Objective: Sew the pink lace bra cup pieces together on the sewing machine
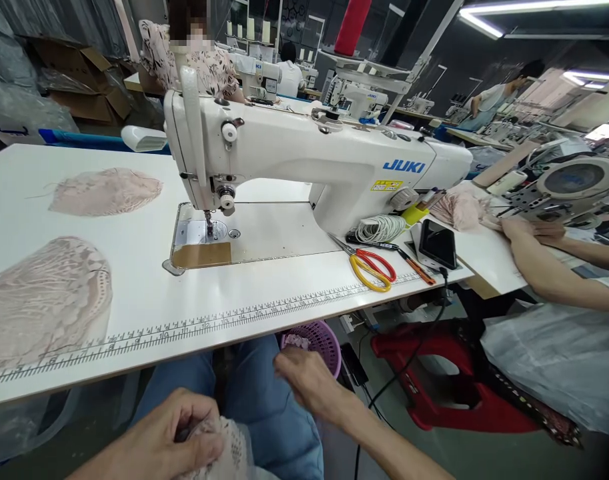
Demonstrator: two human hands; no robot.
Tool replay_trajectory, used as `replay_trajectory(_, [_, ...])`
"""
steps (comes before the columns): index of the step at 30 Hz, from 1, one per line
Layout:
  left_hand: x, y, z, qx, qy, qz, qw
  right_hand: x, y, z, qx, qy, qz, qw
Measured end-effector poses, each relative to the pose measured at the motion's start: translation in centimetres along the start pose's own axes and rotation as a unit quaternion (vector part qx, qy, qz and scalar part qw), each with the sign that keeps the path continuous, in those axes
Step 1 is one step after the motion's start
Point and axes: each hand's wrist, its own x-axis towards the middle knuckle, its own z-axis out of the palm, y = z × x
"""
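Note:
My left hand [171,437] sits low over my lap, fingers closed around a piece of pale pink lace fabric [229,450]. My right hand [307,380] reaches down beside my knee toward a purple plastic basket [318,340] under the table edge; its fingers are curled and pinched together, and I cannot make out anything in them. A white JUKI sewing machine [304,160] stands on the white table [149,300] in front of me, its needle area bare.
Two stacks of pink lace pieces [44,300] [107,190] lie on the table's left. Scissors with red and yellow handles [371,267], a phone [438,243] and coiled cord [379,228] lie at right. A co-worker's arms [549,267] rest at the neighbouring table. A red stool [434,380] stands below.

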Motion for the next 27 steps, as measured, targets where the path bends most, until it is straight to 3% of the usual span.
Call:
replay_trajectory(3, [0.4, 0.2, 0.1, 0.002, 0.007, 0.026, 1.000, -2.0, 1.1, -0.3, -0.012, 0.010, 0.072, 0.997])
replay_trajectory(5, [0.9, 0.7, 0.4, -0.007, -0.008, 0.040, 0.999, -2.2, -0.3, -0.9, 0.003, 0.010, 0.087, 0.996])
replay_trajectory(9, [1.4, 1.5, 1.0, -0.056, -0.039, 0.044, 0.997, -0.3, -5.4, -2.2, 0.201, 0.079, 0.018, 0.976])
replay_trajectory(11, [1.4, 1.5, 1.2, -0.064, -0.040, 0.040, 0.996, 0.9, -7.0, -2.4, 0.245, 0.105, -0.023, 0.964])
replay_trajectory(18, [0.9, 0.3, 1.5, -0.058, -0.041, 0.043, 0.997, 1.9, -7.8, -1.4, 0.141, 0.080, -0.053, 0.985])
replay_trajectory(22, [0.9, 0.8, 1.5, -0.068, -0.043, 0.053, 0.995, 1.0, -6.2, -0.6, 0.016, 0.039, -0.014, 0.999])
replay_trajectory(27, [0.9, 0.5, 1.0, -0.058, -0.029, 0.040, 0.997, -1.7, -0.1, 0.6, -0.090, 0.032, 0.121, 0.988])
